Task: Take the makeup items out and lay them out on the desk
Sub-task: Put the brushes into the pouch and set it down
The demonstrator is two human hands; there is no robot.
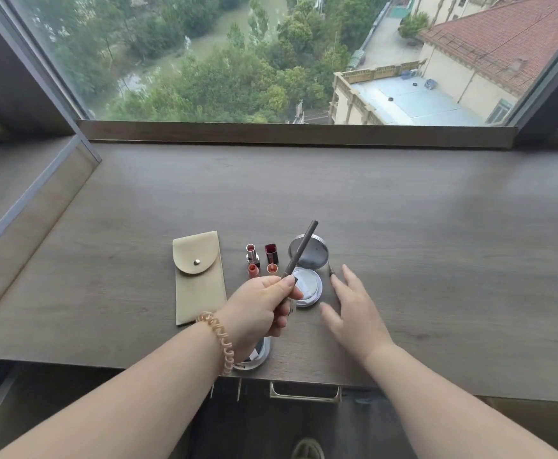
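My left hand (pixel 264 309) is closed around a slim dark grey makeup pencil (pixel 301 248) that points up and away over the desk. Behind it an open round compact (pixel 309 260) lies with its mirror lid raised and its white cushion showing. Two opened lipsticks (pixel 262 260) stand left of the compact, one silver, one dark red, with their caps in front. A beige snap pouch (pixel 198 279) lies flat further left. My right hand (pixel 353 306) hovers with its fingers spread just right of the compact, beside a small dark pencil piece (pixel 331 270). A shiny round item (pixel 254 357) is partly hidden under my left wrist.
The wooden desk (pixel 403 226) runs to a window sill at the back, with a large window above it. A glass panel borders the desk on the left. A metal drawer handle (pixel 304 394) sits under the front edge.
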